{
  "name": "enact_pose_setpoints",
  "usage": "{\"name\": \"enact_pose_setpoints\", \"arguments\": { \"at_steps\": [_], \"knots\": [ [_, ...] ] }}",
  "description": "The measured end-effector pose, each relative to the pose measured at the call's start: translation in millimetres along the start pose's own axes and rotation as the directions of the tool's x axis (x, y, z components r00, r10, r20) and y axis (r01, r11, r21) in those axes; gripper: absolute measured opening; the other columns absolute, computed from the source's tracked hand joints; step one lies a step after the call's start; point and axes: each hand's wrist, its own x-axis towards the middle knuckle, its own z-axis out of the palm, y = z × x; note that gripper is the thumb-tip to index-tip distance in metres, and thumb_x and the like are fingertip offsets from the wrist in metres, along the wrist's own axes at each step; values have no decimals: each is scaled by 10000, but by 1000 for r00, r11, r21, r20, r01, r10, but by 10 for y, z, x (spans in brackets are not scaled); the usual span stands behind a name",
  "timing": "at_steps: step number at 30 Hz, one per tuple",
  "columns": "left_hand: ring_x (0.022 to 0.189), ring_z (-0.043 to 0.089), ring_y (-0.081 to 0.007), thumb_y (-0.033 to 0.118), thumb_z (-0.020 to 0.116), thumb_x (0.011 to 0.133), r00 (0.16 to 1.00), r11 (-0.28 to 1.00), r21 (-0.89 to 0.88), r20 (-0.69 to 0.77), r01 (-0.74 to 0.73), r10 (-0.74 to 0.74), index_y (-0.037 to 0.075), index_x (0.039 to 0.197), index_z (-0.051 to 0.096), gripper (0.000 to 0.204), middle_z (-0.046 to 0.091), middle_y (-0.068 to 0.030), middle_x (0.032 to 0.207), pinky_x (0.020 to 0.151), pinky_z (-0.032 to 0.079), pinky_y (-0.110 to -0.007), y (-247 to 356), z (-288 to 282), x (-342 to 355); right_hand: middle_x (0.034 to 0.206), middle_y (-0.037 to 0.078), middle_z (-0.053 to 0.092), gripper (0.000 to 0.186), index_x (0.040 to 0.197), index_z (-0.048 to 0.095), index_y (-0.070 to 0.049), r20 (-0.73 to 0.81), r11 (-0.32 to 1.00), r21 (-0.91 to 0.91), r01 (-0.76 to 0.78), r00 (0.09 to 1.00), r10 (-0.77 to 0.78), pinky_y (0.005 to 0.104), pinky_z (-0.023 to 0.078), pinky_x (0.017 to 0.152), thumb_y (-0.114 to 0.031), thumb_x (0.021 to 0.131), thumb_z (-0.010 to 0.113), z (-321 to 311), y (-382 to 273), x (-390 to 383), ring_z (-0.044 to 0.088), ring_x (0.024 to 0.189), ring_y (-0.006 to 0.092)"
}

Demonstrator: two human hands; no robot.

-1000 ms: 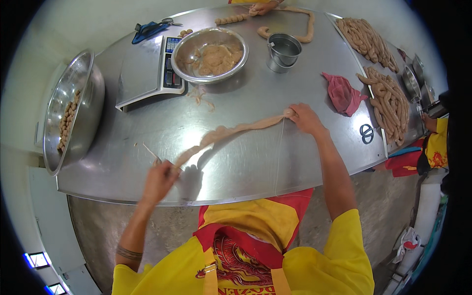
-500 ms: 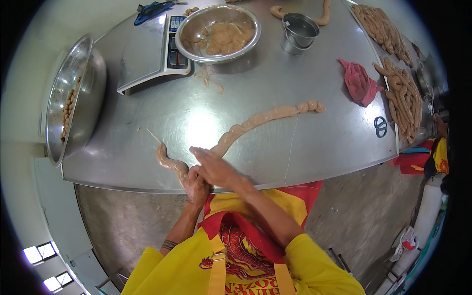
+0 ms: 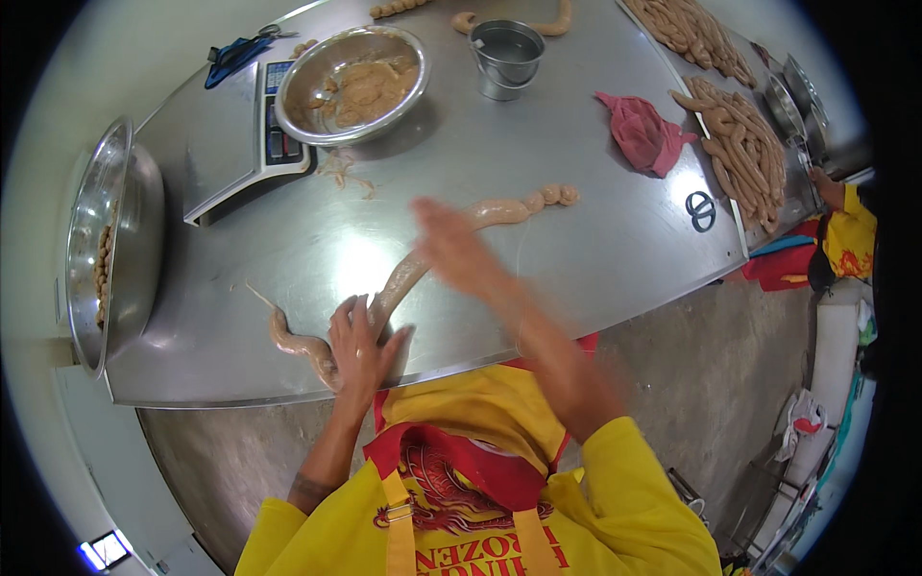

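A long raw sausage (image 3: 401, 280) in a glossy casing runs across the steel table in front of me, with several short round links (image 3: 552, 196) at its far right end. Its near left part (image 3: 288, 338) curves and tapers into a thin tail of casing. My left hand (image 3: 357, 348) rests over the sausage near the table edge, fingers stretched and thumb apart. Over the middle of the sausage is my right hand (image 3: 449, 245), smeared by motion; its finger positions do not show clearly, and it hides part of the casing.
A steel bowl of meat paste (image 3: 298, 123), a scale (image 3: 216, 144) and a small metal bucket (image 3: 504, 72) stand farther back. A large tilted bowl (image 3: 139, 259) is left. Right lie a red cloth (image 3: 645, 134), a black two-looped object (image 3: 700, 211) and piled sausages (image 3: 744, 149).
My hands, close together before, are now apart: the right has moved up and right along the sausage, and the left has opened from a closed grip. The view has shifted.
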Motion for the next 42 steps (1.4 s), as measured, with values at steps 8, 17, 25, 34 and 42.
{"name": "enact_pose_setpoints", "arguments": {
  "at_steps": [8, 17, 25, 34, 42],
  "knots": [
    [793, 628, -271, 212, 813, 909, 992, 986, -129, 89, 103, -92, 83, 1278, 751, 396, 597, -113, 944, 695, 539, -393, 30, 188, 115, 1363, 227, 616, 416, 1362, 603, -11, -439, 930, -352, -108, 896, -62, 517, 411, 1133, -191, 991, 657, -776, 507, -349, 548, 1331, 400],
    [1394, 477, -391, 65, 733, 834, 778, 760, -290, 75, -581, 624, 143, 1294, 720, 467, 580, -158, 1426, 1171, 381, -516, 1273, 818, 1260, 1174, 209, 631, 244, 1068, 683, -28, -221, 886, 136, -443, 858, 463, 511, 505, 969, -214, 940, 778, -343, -277, -2195, 622, 1076, 363],
    [1310, 537, -321, 102, 658, 955, 627, 689, -391, 292, -610, 722, 236, 1261, 778, 355, 604, -137, 1394, 1112, 444, -427, 1528, 1272, 2012, 1600, 160, 469, 521, 1491, 515, -76, -650, 557, 136, -819, 351, 674, 540, 212, 1286, -26, 988, 642, -1639, -74, -4219, 406, 1523, 306],
    [1114, 575, -276, 188, 676, 983, 683, 727, -261, 250, -635, 686, 307, 1157, 799, 243, 616, -84, 1140, 951, 458, -397, 1500, 1362, 1910, 921, 79, 705, 165, 1114, 703, -13, 396, -269, 911, -314, 477, 785, 345, 517, 697, -49, 954, 682, -1365, -1189, -6178, 657, 804, 205],
    [1208, 567, -295, 124, 682, 959, 647, 715, -315, 305, -624, 699, 288, 1467, 604, 540, 626, -101, 1248, 1037, 436, -447, 1405, 1194, 1918, 1673, 225, 336, 786, 1697, 192, -229, -566, 471, 752, 462, 84, 820, 316, 514, 761, -68, 1019, 556, -2572, 1101, -5239, 565, 951, 193]
  ]
}}
